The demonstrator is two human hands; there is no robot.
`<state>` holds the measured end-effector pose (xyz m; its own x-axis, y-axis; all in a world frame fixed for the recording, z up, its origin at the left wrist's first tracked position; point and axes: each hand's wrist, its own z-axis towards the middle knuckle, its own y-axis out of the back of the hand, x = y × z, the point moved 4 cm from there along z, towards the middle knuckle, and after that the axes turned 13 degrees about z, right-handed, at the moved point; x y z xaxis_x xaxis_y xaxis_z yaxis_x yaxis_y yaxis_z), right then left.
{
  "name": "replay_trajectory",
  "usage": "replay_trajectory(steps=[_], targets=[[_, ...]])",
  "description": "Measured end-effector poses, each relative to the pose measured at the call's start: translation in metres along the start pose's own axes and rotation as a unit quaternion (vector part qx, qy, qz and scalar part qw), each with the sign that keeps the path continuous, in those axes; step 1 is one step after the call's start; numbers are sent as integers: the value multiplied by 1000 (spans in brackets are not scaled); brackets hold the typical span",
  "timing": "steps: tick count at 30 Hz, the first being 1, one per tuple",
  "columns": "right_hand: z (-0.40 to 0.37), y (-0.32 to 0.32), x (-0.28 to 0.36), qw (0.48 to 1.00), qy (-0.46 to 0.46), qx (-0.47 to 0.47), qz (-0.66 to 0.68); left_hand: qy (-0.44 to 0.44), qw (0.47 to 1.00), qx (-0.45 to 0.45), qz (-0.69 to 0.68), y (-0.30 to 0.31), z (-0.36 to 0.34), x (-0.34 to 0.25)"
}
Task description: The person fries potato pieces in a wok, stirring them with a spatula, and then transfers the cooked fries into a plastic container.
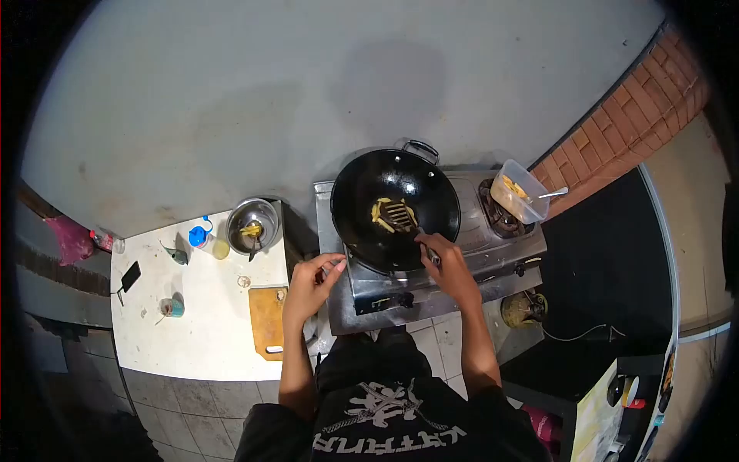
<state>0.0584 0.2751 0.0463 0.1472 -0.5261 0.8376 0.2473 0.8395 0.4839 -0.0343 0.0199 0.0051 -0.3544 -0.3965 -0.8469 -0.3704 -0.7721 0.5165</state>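
Note:
In the head view, my right hand (445, 266) is closed around the handle of a slotted spatula (399, 215). The spatula's dark blade lies over yellow, stick-cut food pieces (380, 208) in the bottom of a large black wok (358, 181). The wok sits on the left side of a metal gas stove (477, 192). My left hand (314, 281) hovers by the stove's left front corner, close to the wok's lower-left rim. Its fingers are loosely bent and apart, with nothing seen in them.
A plastic tub (517, 202) with yellow food and a spoon stands over the right burner. On the white table (200, 323) are a steel bowl (237, 223), a wooden cutting board (265, 319), a blue-capped container (198, 237) and a phone (131, 276). A grey wall rises behind the stove.

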Motion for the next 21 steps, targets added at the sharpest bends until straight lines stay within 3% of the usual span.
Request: replay_trajectory(steps=[9,14,21], targets=[[4,-2,10,999,47,5,-23,4,1000,-7,4,3,-2,-4],[3,2,17,1000,-4,20,-12,32,999,-14,8,6,-8,-3],[0,0,14,999,6,49,-10,62,998,-24,16,19,-23,1]])
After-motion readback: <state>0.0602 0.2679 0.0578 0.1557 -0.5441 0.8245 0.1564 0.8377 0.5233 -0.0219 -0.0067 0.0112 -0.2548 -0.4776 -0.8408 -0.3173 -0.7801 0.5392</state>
